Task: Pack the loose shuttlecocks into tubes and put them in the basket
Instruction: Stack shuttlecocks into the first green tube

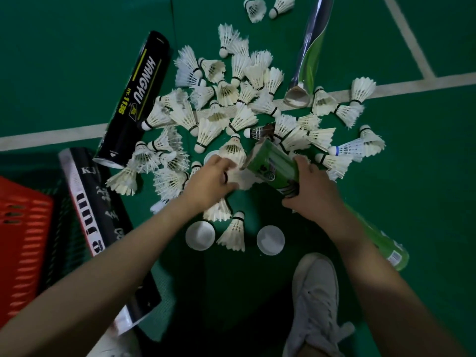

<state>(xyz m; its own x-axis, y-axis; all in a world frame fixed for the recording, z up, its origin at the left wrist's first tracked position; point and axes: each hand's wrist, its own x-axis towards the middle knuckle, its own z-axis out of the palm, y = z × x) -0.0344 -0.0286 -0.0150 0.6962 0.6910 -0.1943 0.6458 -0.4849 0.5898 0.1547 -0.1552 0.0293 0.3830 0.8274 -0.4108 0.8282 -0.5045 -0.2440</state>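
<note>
— Green court floor (77, 60), white lines. A pile (231, 99) of loose shuttles lies mid-frame. Step in hand?

— Loading. The right hand (313, 191) is wrapped round the green tube (273, 166) near its mouth, which points away and left. The left hand (213, 176) pinches one shuttle (244, 179), its skirt just beside that mouth. The frame is blurred there, so I cannot tell which way the cork points.

— Notes for doing it well?

— My judgement: cork first, shuttle lined up with the tube's axis, then pushed until it nests in the one below. The mouth edge looks frayed and could snag feathers, so slide rather than force. Tilting the mouth up would let each shuttle drop home.

— Containers?

— The inside of the green tube is not visible. The black tube (134, 99) lies on the floor left of the pile, contents unseen. The silver tube (309, 55) lies beyond the pile with its open mouth toward it, and bare card shows inside the mouth. The striped tube (98, 202) lies against the red basket (23, 228); I cannot tell whether it is in it or beside it. Two caps (200, 235) sit near the wrists, off their tubes.
</note>
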